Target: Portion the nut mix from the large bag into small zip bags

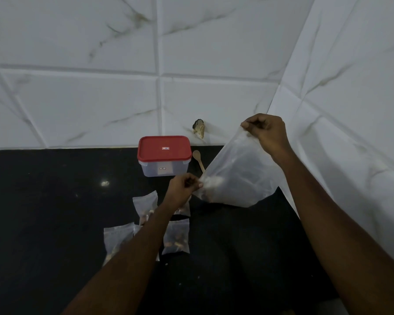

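Black counter (55, 212), both hands — left hand (183, 189), right hand (267, 133) — pinching large bag (239, 176)

Large bag (239, 176) pinched between left hand (184, 189) and right hand (267, 133).

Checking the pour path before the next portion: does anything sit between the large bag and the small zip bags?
Only the left forearm, which crosses over several small zip bags. The left hand and right hand both pinch the large bag; nothing else visible lies between.
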`<state>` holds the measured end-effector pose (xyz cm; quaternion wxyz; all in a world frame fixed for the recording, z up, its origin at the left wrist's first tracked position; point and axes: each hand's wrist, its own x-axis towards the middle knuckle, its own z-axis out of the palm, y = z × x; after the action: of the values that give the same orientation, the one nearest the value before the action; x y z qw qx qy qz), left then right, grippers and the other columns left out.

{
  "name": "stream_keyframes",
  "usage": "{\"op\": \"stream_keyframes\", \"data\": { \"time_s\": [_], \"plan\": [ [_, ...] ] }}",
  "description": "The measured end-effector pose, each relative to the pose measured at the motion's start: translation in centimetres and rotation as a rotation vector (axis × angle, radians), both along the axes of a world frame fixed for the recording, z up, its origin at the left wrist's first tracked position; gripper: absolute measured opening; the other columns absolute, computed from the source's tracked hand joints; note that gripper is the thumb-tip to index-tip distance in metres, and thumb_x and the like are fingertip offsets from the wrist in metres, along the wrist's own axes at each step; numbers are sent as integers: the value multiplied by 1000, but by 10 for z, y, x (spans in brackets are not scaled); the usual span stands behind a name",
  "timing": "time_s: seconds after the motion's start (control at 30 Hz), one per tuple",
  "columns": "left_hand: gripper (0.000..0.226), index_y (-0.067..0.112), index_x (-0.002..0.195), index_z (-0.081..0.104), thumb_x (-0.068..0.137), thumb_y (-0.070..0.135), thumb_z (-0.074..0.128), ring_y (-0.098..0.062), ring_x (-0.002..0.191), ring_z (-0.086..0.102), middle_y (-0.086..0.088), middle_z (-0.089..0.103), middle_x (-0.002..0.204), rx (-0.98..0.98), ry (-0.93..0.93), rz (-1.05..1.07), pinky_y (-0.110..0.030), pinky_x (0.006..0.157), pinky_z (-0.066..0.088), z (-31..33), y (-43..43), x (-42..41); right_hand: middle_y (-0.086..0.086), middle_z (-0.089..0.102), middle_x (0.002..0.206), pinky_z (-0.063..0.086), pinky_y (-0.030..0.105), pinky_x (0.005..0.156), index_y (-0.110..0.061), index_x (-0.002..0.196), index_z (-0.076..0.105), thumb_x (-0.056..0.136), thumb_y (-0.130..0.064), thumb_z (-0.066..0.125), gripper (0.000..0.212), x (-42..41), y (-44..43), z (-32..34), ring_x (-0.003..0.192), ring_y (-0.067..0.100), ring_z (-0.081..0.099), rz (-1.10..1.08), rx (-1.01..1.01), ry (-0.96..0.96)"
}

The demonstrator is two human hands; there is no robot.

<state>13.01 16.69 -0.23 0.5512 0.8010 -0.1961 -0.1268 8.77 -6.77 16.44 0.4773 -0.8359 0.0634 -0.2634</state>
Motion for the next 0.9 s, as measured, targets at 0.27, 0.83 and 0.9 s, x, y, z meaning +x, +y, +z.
{"op": "stream_keyframes", "data": {
  "time_s": [0.27, 0.83, 0.9],
  "plan": [
    [23, 13, 119, 59, 97, 14, 57, -11, 107, 57, -3, 61, 117, 129, -55, -114, -26, 91, 46, 3, -6, 0, -1, 70, 80, 50, 23, 68, -16, 85, 74, 85, -24, 75, 8, 0, 9, -7, 66, 14, 65, -10, -21, 20],
    [7, 20, 97, 61, 97, 15, 56, -6, 90, 57, 4, 60, 96, 208, -46, -11, -33, 91, 48, 5, -2, 11, -2, 72, 90, 52, 29, 78, -30, 103, 71, 80, -49, 76, 31, -13, 2, -5, 82, 14, 67, 106, -113, 200],
    [7, 20, 100, 60, 95, 15, 58, -10, 92, 59, 4, 60, 97, 221, -35, -3, -38, 93, 50, 7, 0, 17, -2, 72, 89, 55, 35, 78, -26, 104, 71, 82, -44, 76, 29, -18, 0, -4, 82, 12, 66, 124, -168, 249]
  ]
}}
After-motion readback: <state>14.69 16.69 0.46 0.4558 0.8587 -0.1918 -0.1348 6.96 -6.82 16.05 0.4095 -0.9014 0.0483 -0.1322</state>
